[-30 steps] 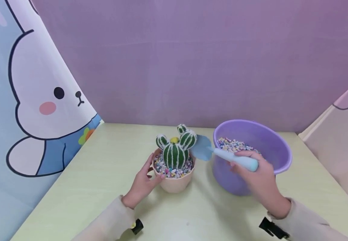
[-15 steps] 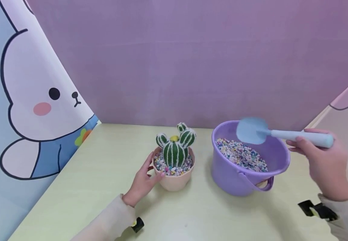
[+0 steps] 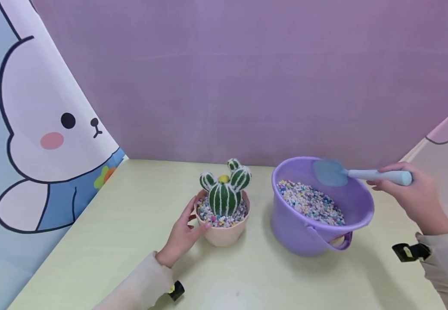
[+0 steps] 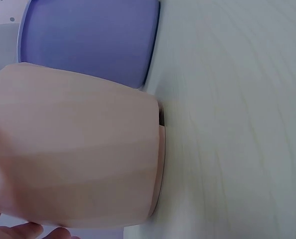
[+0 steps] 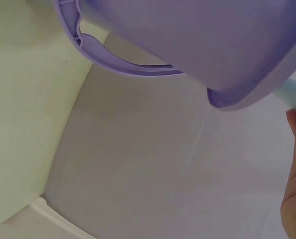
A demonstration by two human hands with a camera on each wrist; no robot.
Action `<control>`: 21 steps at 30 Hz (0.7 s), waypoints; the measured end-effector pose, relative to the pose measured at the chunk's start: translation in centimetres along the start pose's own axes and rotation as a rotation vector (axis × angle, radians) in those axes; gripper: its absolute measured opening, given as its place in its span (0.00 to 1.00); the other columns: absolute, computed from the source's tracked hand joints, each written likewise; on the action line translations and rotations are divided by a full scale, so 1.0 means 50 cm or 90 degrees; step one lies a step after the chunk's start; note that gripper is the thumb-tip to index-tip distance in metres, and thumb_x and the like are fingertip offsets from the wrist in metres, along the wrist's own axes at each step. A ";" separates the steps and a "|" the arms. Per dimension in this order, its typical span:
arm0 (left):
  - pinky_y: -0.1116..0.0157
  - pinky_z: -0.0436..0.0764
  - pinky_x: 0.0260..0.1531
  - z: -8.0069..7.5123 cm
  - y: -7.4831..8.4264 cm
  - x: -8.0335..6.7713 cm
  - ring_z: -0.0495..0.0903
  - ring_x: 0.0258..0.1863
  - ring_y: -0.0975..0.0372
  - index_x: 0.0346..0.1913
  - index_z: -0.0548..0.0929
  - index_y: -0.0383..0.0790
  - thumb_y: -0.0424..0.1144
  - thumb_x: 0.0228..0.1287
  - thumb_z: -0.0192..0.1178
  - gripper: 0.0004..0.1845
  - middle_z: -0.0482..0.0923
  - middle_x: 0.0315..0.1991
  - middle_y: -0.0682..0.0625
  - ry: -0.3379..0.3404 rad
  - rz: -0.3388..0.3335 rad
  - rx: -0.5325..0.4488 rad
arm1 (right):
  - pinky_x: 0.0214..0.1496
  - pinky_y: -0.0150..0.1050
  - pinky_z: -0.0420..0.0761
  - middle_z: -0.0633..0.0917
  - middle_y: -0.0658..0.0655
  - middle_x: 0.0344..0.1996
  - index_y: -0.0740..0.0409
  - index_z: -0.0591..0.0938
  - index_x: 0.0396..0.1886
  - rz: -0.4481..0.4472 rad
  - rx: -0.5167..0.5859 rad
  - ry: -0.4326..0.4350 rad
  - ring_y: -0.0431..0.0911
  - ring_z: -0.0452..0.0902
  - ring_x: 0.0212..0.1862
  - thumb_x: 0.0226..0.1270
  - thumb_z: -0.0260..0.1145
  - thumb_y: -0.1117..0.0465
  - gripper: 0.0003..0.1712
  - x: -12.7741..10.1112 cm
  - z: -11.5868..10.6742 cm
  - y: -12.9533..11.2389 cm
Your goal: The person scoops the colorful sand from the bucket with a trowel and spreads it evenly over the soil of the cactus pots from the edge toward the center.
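Holding scoop point(image 3: 357, 174) over bucket point(image 3: 357, 206), L steadying pot point(image 3: 224, 234).

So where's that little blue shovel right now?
In the head view, the blue shovel is on the right, held by the right hand, its blade over the far rim of the purple bucket of pebbles.

Head view looks down across the pale green table point(image 3: 131, 241); both wrist views sit low and close, sharing the purple plastic bucket point(image 4: 88, 40).
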State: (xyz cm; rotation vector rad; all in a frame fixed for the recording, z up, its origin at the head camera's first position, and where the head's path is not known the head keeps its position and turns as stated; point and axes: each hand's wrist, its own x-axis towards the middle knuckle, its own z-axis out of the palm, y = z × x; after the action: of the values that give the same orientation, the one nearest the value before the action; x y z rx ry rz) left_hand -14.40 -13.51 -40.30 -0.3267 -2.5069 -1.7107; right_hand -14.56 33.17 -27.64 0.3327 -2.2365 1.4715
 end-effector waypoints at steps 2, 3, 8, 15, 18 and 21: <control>0.54 0.74 0.44 0.000 0.000 -0.001 0.71 0.56 0.40 0.73 0.55 0.34 0.36 0.61 0.65 0.42 0.59 0.67 0.29 -0.001 0.000 -0.004 | 0.33 0.21 0.78 0.86 0.39 0.24 0.48 0.84 0.33 0.000 -0.048 -0.012 0.30 0.81 0.28 0.54 0.62 0.81 0.22 0.006 0.000 0.005; 0.54 0.74 0.44 0.000 0.000 -0.001 0.71 0.56 0.40 0.73 0.55 0.34 0.36 0.61 0.65 0.42 0.59 0.67 0.29 -0.002 0.000 -0.005 | 0.32 0.21 0.77 0.85 0.38 0.24 0.47 0.84 0.32 0.003 -0.067 -0.018 0.30 0.81 0.27 0.54 0.62 0.80 0.21 0.009 0.000 0.007; 0.56 0.73 0.43 0.000 0.001 -0.003 0.71 0.56 0.40 0.73 0.55 0.34 0.36 0.61 0.65 0.42 0.60 0.67 0.29 0.001 0.000 -0.007 | 0.31 0.19 0.72 0.83 0.32 0.25 0.44 0.85 0.30 0.030 -0.147 -0.053 0.27 0.76 0.29 0.52 0.68 0.75 0.18 0.024 0.000 0.017; 0.57 0.72 0.42 0.003 -0.002 -0.001 0.71 0.56 0.41 0.74 0.55 0.36 0.37 0.61 0.65 0.42 0.59 0.68 0.31 -0.006 -0.004 -0.015 | 0.28 0.23 0.74 0.83 0.35 0.25 0.46 0.85 0.28 0.033 -0.153 -0.093 0.30 0.75 0.27 0.53 0.69 0.73 0.15 0.037 0.005 0.037; 0.55 0.72 0.42 0.004 -0.005 0.001 0.71 0.56 0.42 0.74 0.55 0.38 0.37 0.61 0.65 0.42 0.59 0.68 0.32 -0.005 -0.004 -0.019 | 0.27 0.24 0.77 0.84 0.41 0.22 0.48 0.85 0.27 0.048 -0.117 -0.097 0.32 0.78 0.24 0.53 0.68 0.74 0.14 0.042 0.010 0.043; 0.55 0.72 0.41 0.003 -0.008 0.001 0.71 0.55 0.42 0.74 0.55 0.38 0.37 0.60 0.65 0.42 0.59 0.68 0.31 -0.003 0.000 -0.019 | 0.25 0.25 0.77 0.85 0.44 0.20 0.47 0.85 0.25 0.071 -0.083 -0.098 0.33 0.78 0.22 0.54 0.66 0.75 0.16 0.046 0.015 0.049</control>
State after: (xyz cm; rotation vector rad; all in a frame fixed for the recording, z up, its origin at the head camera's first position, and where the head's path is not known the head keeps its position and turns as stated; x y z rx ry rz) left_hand -14.52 -13.49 -40.70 -0.3337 -2.4871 -1.7497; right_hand -17.81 33.57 -28.75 0.2929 -2.4957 1.3881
